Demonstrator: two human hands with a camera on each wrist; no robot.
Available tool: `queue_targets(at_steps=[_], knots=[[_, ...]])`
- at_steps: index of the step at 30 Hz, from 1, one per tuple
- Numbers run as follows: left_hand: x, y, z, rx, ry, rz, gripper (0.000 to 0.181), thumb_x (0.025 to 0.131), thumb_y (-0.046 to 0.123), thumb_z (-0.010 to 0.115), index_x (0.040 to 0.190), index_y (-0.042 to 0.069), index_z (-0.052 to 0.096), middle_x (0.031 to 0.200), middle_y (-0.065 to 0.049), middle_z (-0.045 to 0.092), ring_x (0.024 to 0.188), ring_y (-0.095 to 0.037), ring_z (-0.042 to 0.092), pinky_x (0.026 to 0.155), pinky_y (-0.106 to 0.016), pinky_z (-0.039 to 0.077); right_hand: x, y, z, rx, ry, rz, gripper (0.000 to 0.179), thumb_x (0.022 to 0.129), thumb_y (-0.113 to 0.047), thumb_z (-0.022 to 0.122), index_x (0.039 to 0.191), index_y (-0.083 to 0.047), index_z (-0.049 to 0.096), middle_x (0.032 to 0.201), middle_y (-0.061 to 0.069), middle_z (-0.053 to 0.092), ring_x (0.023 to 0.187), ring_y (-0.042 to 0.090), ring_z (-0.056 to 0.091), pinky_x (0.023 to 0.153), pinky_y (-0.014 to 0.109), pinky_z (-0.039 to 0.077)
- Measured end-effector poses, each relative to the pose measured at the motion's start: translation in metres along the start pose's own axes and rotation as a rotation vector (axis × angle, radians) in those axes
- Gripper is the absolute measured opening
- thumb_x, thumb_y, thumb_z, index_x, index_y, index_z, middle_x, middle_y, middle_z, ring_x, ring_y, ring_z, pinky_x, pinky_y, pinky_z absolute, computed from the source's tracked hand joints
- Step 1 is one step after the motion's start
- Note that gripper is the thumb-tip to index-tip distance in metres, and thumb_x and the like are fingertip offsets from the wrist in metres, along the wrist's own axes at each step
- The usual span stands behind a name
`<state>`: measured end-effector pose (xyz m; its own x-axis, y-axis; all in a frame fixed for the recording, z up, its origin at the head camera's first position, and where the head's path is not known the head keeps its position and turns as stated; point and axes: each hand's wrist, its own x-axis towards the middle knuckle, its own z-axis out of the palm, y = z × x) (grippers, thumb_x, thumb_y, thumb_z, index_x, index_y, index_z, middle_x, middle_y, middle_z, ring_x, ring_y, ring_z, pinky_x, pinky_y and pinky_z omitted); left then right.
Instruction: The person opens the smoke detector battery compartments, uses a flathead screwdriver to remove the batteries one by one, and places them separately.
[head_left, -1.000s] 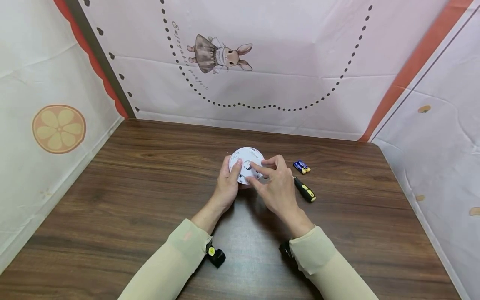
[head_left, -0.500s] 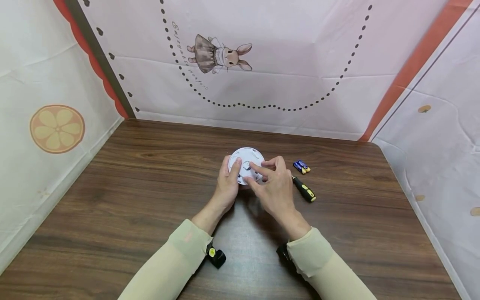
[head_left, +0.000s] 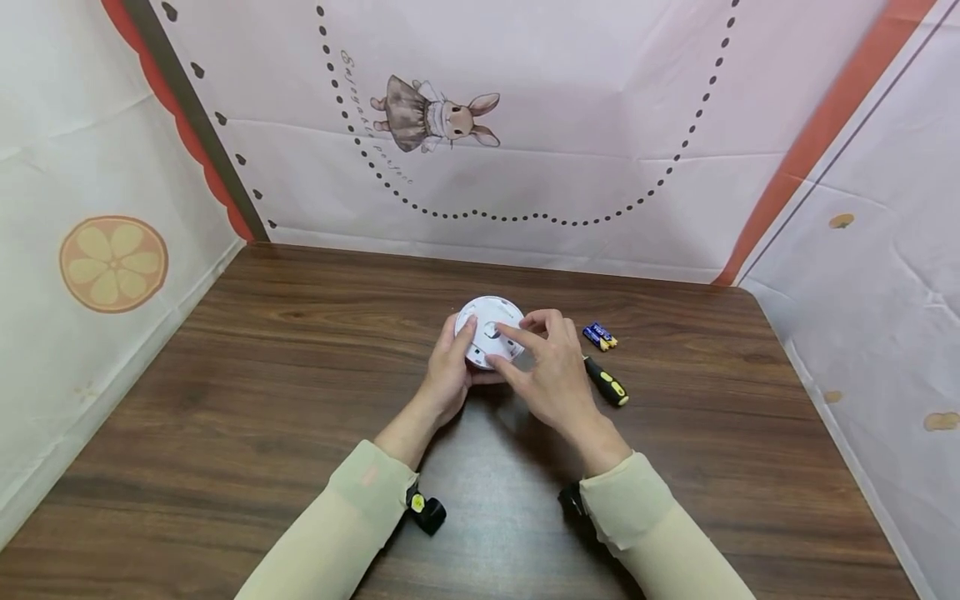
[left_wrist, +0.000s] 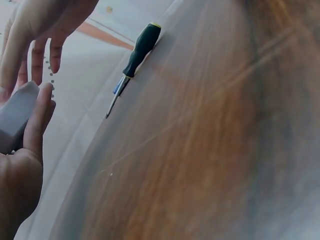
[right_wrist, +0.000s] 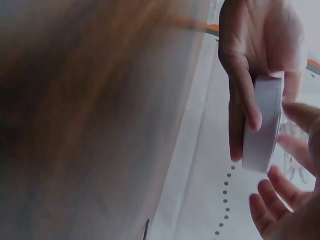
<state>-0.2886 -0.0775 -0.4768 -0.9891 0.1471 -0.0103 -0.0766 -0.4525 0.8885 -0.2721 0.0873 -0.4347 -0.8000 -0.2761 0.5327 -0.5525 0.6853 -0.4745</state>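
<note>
A flat round white plastic device (head_left: 487,310) is held above the table, its marked face turned up. My left hand (head_left: 446,373) grips it from the left, thumb on the face and fingers underneath. From the right, my right hand (head_left: 553,367) touches the face with its thumb and forefinger, spread apart near the round centre mark. In the right wrist view the device (right_wrist: 262,130) shows its plain edge, and the right fingertips meet its face. The left wrist view shows just a grey-looking part of the device (left_wrist: 17,117).
A black and yellow screwdriver (head_left: 607,383) lies on the wooden table (head_left: 300,350) right of the hands. Two blue and gold batteries (head_left: 600,336) lie side by side just beyond it. Printed cloth (head_left: 570,108) hangs behind the table and at both sides.
The head view has shifted slightly. Both hands stay on the device, which is tilted a little differently. More of the left fingers now shows under its near edge.
</note>
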Motion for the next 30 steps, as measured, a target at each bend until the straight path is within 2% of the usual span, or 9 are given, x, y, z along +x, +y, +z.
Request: queue_targets(at_steps=[5, 8, 11, 18, 22, 26, 30], knots=[[0.0, 0.005, -0.003, -0.061, -0.042, -0.006, 0.044, 0.112, 0.029, 0.037, 0.153, 0.018, 0.024, 0.135, -0.019, 0.055, 0.091, -0.019, 0.074, 0.07, -0.04, 0.067, 0.002, 0.003, -0.006, -0.002, -0.076, -0.042, 0.057, 0.076, -0.042, 0.092, 0.125, -0.018, 0.076, 0.132, 0.014, 0.055, 0.118, 0.034, 0.051, 0.099, 0.049, 0.044], [-0.002, 0.008, -0.005, -0.104, -0.093, -0.005, 0.05, 0.111, 0.03, 0.036, 0.157, 0.021, 0.017, 0.149, -0.023, 0.043, 0.095, -0.023, 0.075, 0.076, -0.042, 0.067, 0.002, 0.004, -0.009, 0.002, -0.091, -0.062, 0.064, 0.073, -0.041, 0.095, 0.129, -0.019, 0.074, 0.135, 0.014, 0.053, 0.122, 0.034, 0.05, 0.101, 0.05, 0.044], [-0.003, 0.013, -0.005, -0.114, -0.147, -0.009, 0.055, 0.11, 0.031, 0.033, 0.16, 0.023, 0.012, 0.157, -0.025, 0.034, 0.099, -0.026, 0.075, 0.083, -0.045, 0.066, 0.003, 0.006, -0.012, 0.012, -0.087, -0.079, 0.064, 0.073, -0.033, 0.096, 0.131, -0.02, 0.072, 0.135, 0.015, 0.052, 0.122, 0.035, 0.05, 0.1, 0.052, 0.046], [-0.005, 0.021, -0.004, -0.045, -0.239, -0.012, 0.057, 0.11, 0.035, 0.027, 0.163, 0.022, 0.009, 0.158, -0.025, 0.035, 0.104, -0.021, 0.073, 0.093, -0.042, 0.062, 0.006, 0.01, -0.015, 0.042, -0.043, -0.091, 0.055, 0.077, -0.009, 0.092, 0.128, -0.021, 0.073, 0.133, 0.015, 0.054, 0.123, 0.035, 0.053, 0.1, 0.049, 0.051], [-0.005, 0.024, -0.006, 0.002, -0.276, 0.039, 0.058, 0.11, 0.036, 0.026, 0.164, 0.022, 0.01, 0.16, -0.022, 0.034, 0.106, -0.019, 0.074, 0.101, -0.057, 0.057, 0.007, 0.012, -0.017, 0.072, -0.002, -0.127, 0.055, 0.076, -0.004, 0.091, 0.126, -0.021, 0.075, 0.132, 0.014, 0.056, 0.122, 0.032, 0.057, 0.101, 0.046, 0.055], [-0.004, 0.028, -0.009, 0.059, -0.291, 0.111, 0.06, 0.108, 0.029, 0.026, 0.165, 0.018, 0.012, 0.161, -0.022, 0.032, 0.11, -0.015, 0.071, 0.109, -0.074, 0.042, 0.009, 0.014, -0.021, 0.121, 0.071, -0.175, 0.053, 0.076, -0.002, 0.091, 0.124, -0.019, 0.076, 0.132, 0.014, 0.059, 0.122, 0.03, 0.061, 0.098, 0.044, 0.058], [-0.003, 0.032, -0.012, 0.109, -0.275, 0.161, 0.061, 0.105, 0.023, 0.025, 0.165, 0.013, 0.018, 0.159, -0.024, 0.036, 0.112, -0.012, 0.07, 0.114, -0.074, 0.037, 0.012, 0.017, -0.025, 0.163, 0.127, -0.211, 0.053, 0.077, 0.002, 0.089, 0.124, -0.018, 0.076, 0.135, 0.013, 0.062, 0.126, 0.029, 0.062, 0.099, 0.043, 0.057]])
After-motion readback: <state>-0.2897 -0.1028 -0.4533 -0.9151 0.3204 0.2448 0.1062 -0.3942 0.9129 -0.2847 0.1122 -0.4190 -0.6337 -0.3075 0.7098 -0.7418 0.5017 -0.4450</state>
